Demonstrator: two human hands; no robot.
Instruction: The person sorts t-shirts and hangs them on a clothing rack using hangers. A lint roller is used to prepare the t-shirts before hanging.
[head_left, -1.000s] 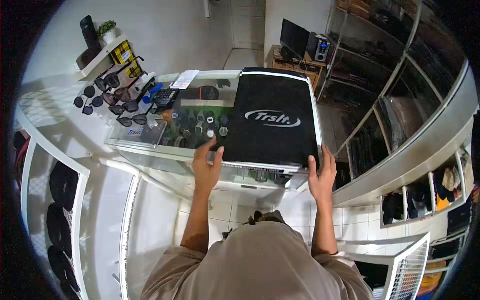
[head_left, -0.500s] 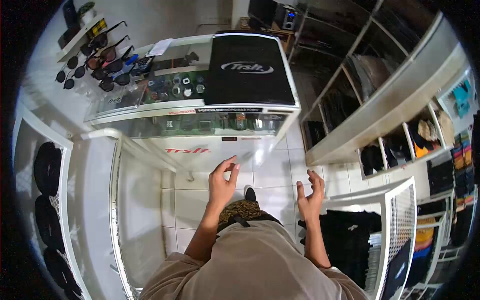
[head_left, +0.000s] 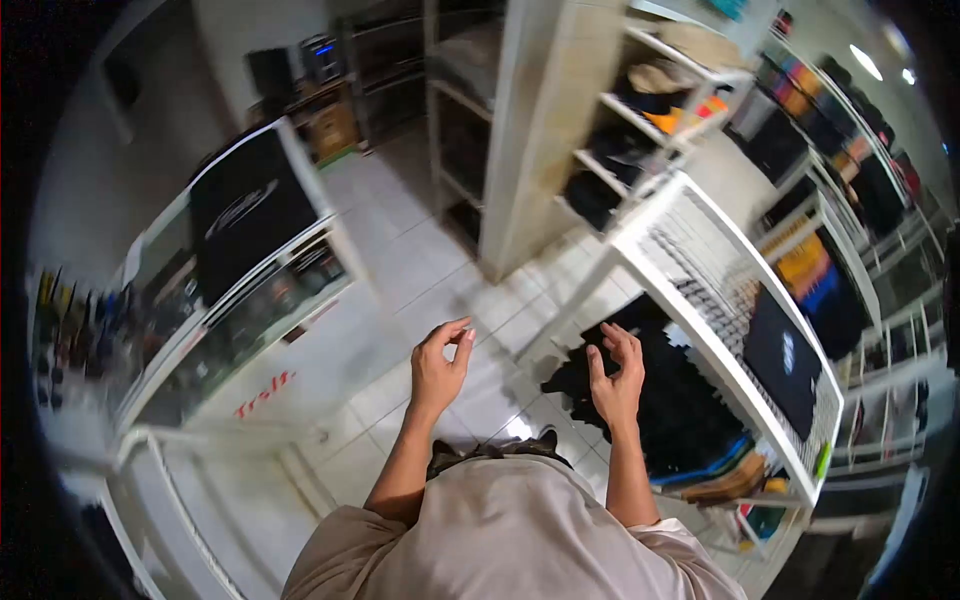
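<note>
Since the frame half a second ago, the view has swung toward the person's right: the glass-fronted desk, then almost straight ahead, now sits well over to the left, tilted in view, with the black logo-printed sheet still lying on it. The white rack and its black garments have come in from the lower right toward the middle. A second ago both hands were at the desk's front edge, beside the sheet; now they are well apart from it. The left hand is raised over the tiled floor, half open, thumb near the curled fingers, with nothing in it. The right hand is also half open and empty, its fingers loosely bent and parted from the thumb; it appears in front of the hanging black garments, the things nearest to it, though whether it touches them cannot be told for sure. My judgement is that this is a turning or walking moment between handlings, with no grip under way. Gripping anything from this posture would call for a reach and a closing of the fingers.
</note>
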